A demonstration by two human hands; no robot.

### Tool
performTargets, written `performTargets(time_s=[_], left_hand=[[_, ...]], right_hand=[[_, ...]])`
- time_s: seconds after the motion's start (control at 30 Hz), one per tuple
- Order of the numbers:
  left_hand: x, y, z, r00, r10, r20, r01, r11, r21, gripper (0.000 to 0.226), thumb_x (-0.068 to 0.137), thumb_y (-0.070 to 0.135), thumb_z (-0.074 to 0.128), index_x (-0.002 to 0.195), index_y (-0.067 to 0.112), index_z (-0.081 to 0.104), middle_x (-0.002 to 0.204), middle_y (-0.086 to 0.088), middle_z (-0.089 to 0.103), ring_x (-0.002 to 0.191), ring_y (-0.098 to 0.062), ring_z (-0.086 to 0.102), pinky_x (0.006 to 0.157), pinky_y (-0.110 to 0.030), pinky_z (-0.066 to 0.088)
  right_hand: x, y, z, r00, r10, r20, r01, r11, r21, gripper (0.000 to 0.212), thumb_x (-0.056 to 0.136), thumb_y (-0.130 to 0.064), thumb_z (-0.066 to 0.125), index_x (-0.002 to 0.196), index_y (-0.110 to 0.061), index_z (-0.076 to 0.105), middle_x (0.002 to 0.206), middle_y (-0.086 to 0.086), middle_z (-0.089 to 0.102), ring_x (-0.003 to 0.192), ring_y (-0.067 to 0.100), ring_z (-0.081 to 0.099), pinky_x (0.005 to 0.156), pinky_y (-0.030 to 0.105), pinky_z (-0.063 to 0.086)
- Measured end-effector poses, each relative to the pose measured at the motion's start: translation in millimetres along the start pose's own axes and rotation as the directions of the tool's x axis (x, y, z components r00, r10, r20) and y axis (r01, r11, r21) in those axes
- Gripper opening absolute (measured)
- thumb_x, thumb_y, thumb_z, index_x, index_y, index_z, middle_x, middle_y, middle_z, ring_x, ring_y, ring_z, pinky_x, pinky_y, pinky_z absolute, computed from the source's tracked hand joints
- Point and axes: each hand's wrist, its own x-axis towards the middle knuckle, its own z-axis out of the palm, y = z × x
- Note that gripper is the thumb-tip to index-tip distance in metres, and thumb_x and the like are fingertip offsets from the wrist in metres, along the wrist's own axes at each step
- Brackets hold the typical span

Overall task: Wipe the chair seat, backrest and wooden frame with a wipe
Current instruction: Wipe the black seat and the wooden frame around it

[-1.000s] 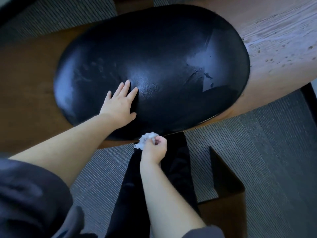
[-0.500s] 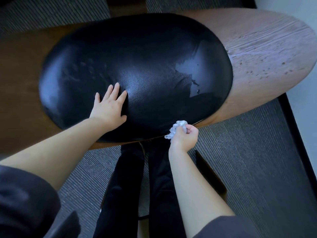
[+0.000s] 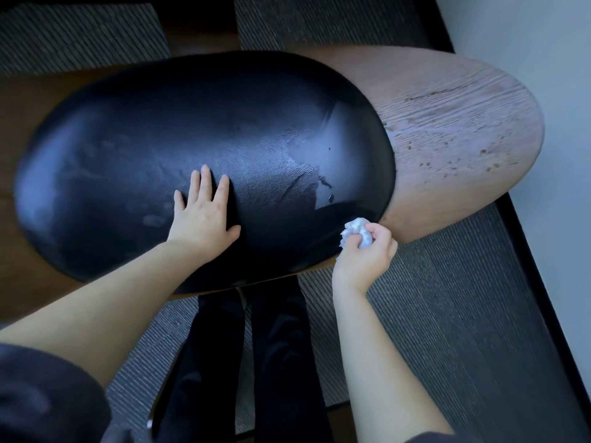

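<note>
**Wipe (image 3: 356,233) at 4 o'clock rim of seat cushion (image 3: 160,148)**

Sleeve (image 3: 41,394) cut off at 7 o'clock; dark trousers (image 3: 281,346) at 6 o'clock, top hidden under chair. Right hand (image 3: 367,254) clenched round crumpled wipe, mostly buried in fingers; contact with rim unclear. Left hand (image 3: 204,215) flat on seat cushion centre, fingers straight. Wooden frame (image 3: 463,132) at 2 o'clock; its 9 o'clock side lost in shadow.
</note>
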Motion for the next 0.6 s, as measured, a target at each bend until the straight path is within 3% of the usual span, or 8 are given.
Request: performTargets(time_s=[0.03,0.1,0.13,0.2,0.27,0.43,0.6], left_hand=[[5,4,-3,1.000,-0.019,0.004,0.019,1.000,-0.002,0.094,0.087,0.045,0.062,0.154,0.013,0.004,0.161,-0.017,-0.009,0.149,-0.031,-0.010,0.117,-0.057,0.011],[16,10,-10,0.998,-0.053,0.024,0.053,0.999,-0.004,0.095,0.088,0.052,0.059,0.154,0.014,0.002,0.161,-0.017,-0.010,0.149,-0.031,-0.011,0.117,-0.057,0.011],[22,12,-13,0.997,-0.065,0.032,0.065,0.998,-0.005,0.096,0.088,0.054,0.058,0.154,0.014,0.002,0.161,-0.017,-0.010,0.149,-0.030,-0.011,0.117,-0.057,0.010],[33,14,-20,0.995,-0.087,0.041,0.087,0.996,-0.004,0.096,0.088,0.058,0.056,0.154,0.015,0.000,0.161,-0.017,-0.010,0.149,-0.030,-0.012,0.117,-0.058,0.010],[43,14,-27,0.994,-0.107,0.039,0.107,0.994,-0.001,0.097,0.088,0.059,0.055,0.154,0.015,-0.001,0.161,-0.017,-0.011,0.149,-0.030,-0.012,0.117,-0.057,0.010],[59,14,-31,0.986,-0.150,0.074,0.149,0.989,0.009,0.102,0.086,0.064,0.053,0.154,0.013,-0.005,0.160,-0.019,-0.015,0.148,-0.031,-0.013,0.117,-0.057,0.011],[61,15,-25,0.986,-0.149,0.074,0.146,0.989,0.039,0.105,0.086,0.064,0.052,0.153,0.010,-0.008,0.158,-0.022,-0.016,0.148,-0.034,-0.013,0.116,-0.060,0.013]], right_hand=[[8,-3,-2,1.000,-0.028,0.004,0.028,1.000,-0.013,0.027,0.075,0.006,0.050,0.096,-0.007,0.061,0.105,0.006,0.051,0.091,0.012,0.050,0.083,0.043,0.050],[25,-11,-6,0.995,-0.095,0.022,0.097,0.994,-0.057,0.027,0.077,0.009,0.049,0.098,-0.002,0.063,0.106,0.013,0.055,0.088,0.003,0.042,0.085,0.019,0.044],[35,-17,-8,0.990,-0.136,0.030,0.138,0.988,-0.074,0.028,0.079,0.010,0.049,0.100,-0.001,0.064,0.106,0.014,0.055,0.088,0.003,0.042,0.081,0.005,0.038],[56,-29,-8,0.972,-0.225,0.060,0.231,0.967,-0.110,0.029,0.081,0.011,0.049,0.102,0.000,0.065,0.105,0.012,0.054,0.089,0.009,0.045,0.077,-0.005,0.028],[77,-39,-4,0.953,-0.288,0.097,0.300,0.943,-0.147,0.029,0.083,0.010,0.048,0.103,-0.002,0.066,0.105,0.011,0.053,0.089,0.016,0.050,0.077,0.000,0.030],[110,-65,18,0.927,-0.350,0.134,0.374,0.887,-0.270,0.027,0.083,0.005,0.052,0.103,-0.006,0.067,0.106,0.015,0.060,0.097,0.034,0.058,0.085,0.034,0.042],[136,-101,53,0.885,-0.405,0.231,0.465,0.805,-0.368,0.026,0.083,0.002,0.054,0.102,-0.006,0.068,0.105,0.018,0.061,0.096,0.038,0.056,0.085,0.040,0.041]])
